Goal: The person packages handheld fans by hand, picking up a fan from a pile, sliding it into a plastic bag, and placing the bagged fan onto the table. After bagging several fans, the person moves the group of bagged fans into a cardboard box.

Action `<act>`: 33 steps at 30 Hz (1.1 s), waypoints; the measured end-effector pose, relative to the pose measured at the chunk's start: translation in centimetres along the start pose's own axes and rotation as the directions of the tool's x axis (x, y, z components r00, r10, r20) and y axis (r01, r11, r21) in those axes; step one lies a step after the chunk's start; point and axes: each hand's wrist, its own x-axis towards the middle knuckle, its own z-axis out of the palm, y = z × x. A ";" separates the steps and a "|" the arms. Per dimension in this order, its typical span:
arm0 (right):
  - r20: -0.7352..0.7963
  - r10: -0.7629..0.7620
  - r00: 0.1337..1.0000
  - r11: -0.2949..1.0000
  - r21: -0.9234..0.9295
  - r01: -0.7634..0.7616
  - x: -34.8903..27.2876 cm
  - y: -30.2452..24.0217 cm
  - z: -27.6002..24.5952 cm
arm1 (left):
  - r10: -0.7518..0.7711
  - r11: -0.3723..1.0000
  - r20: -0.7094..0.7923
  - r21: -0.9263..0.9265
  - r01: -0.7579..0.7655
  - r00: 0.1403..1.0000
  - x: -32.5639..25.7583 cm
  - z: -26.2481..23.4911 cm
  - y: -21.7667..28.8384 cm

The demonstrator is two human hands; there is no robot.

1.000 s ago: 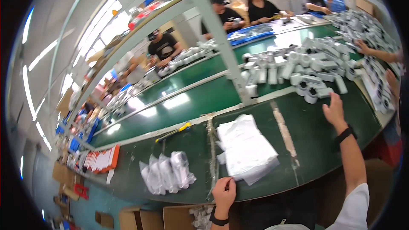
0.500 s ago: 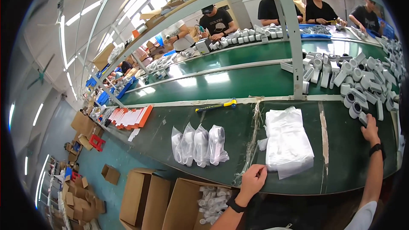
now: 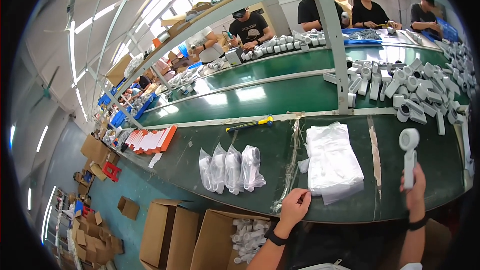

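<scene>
At the near edge of the dark green worktable (image 3: pixel 200 155), far left, we see four bagged white parts (image 3: pixel 231 168). Rightward, our left hand (image 3: pixel 294 206) rests with fingers curled loosely, pinching the corner of a stack of clear plastic bags (image 3: pixel 331 162). Far right, our right hand (image 3: pixel 414 190) is clamped on a white plastic handheld device with a round head (image 3: pixel 409 155), held upright above the table edge.

Dark green workbench (image 3: pixel 260 145), stack of clear bags (image 3: pixel 332 162), four bagged parts (image 3: pixel 231 167), hammer (image 3: pixel 250 124), possibly white handheld units heaped (image 3: pixel 410 90).
</scene>
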 end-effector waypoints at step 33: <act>0.020 0.032 0.999 0.996 -0.081 -0.030 -8.1 5.8 4.8 | 0.383 0.779 0.446 0.314 -0.542 0.809 4.5 4.3 6.7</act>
